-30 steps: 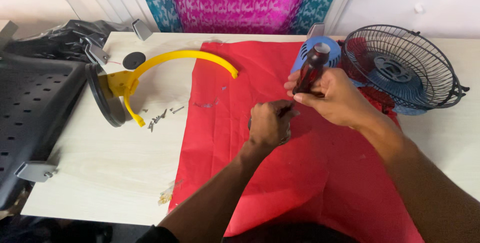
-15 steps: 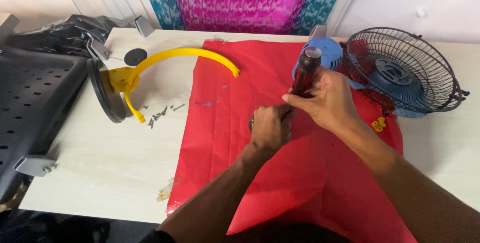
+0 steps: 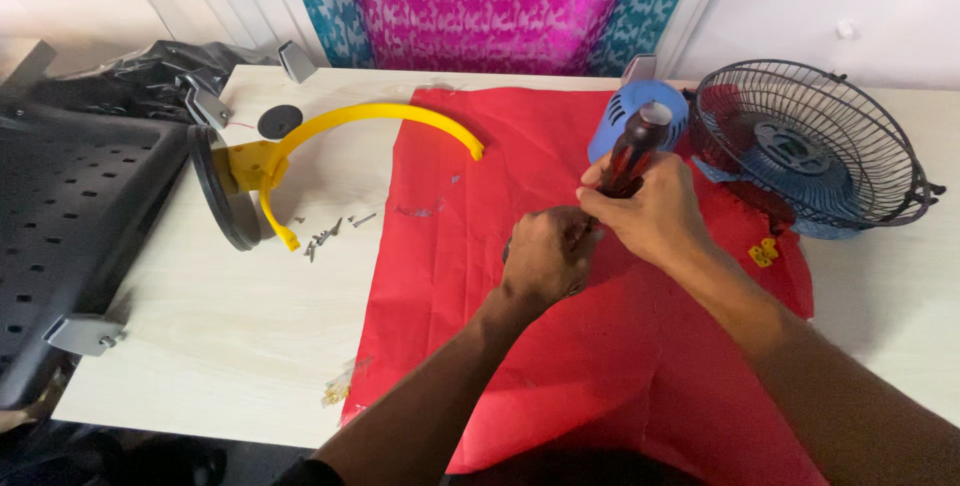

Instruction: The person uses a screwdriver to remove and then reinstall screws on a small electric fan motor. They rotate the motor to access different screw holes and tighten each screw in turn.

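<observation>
- On the red cloth [image 3: 520, 366] at the middle of the counter [image 3: 200, 316], the right hand [image 3: 655, 216] is wrapped around a screwdriver [image 3: 632, 151] with a dark red and black handle, held nearly upright, its tip hidden between the two hands.
- The left hand [image 3: 545, 256] is closed over a small part just at 8 o'clock of the right hand; what it pins down cannot be made out.
- The screwdriver looks stiff and light; its smooth handle could slip, so a full fist low on the handle, as here, seems the sound hold.
- The hidden part is likely small and hard, best pressed flat against the cloth, which is soft and may slide.
- At 2 o'clock of the hands stands a wire fan guard [image 3: 810, 146] with a blue motor housing [image 3: 625, 106] just beside it; the wires look bendable, better lifted by the rim.
- At 10 o'clock lie a yellow curved bracket [image 3: 370, 121] and loose screws [image 3: 330, 234], tiny and easily scattered.
</observation>
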